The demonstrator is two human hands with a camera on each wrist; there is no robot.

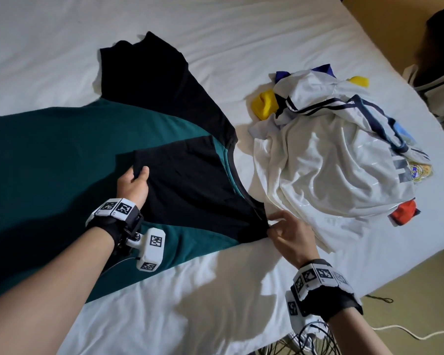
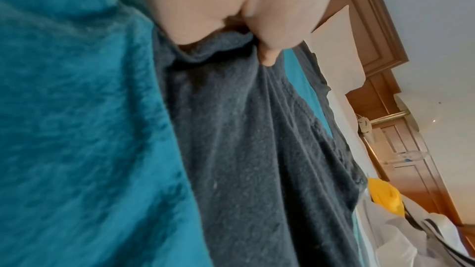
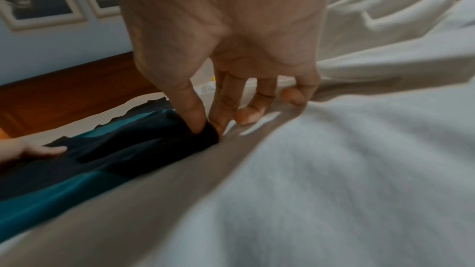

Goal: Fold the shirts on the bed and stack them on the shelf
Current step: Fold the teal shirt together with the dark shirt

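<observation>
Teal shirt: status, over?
Both hands pinching: left hand on black sleeve edge, right hand at shoulder corner. Teal shirt flat, sleeve folded in. White pile beside.

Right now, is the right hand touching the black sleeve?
Touching. In the right wrist view, the right hand pinches the black sleeve corner between thumb and forefinger; the head view agrees.

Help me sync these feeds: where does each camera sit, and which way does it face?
Head: worn on the head, looking down at the bed, the teal-black shirt and a shirt pile; both forearms show.
Left wrist: under the left hand, looking along it at the black sleeve it grips.
Right wrist: under the right hand, facing its fingers pinching the shirt's black corner.
Shared: the shirt appears in all three; the right wrist view also catches the left hand.
</observation>
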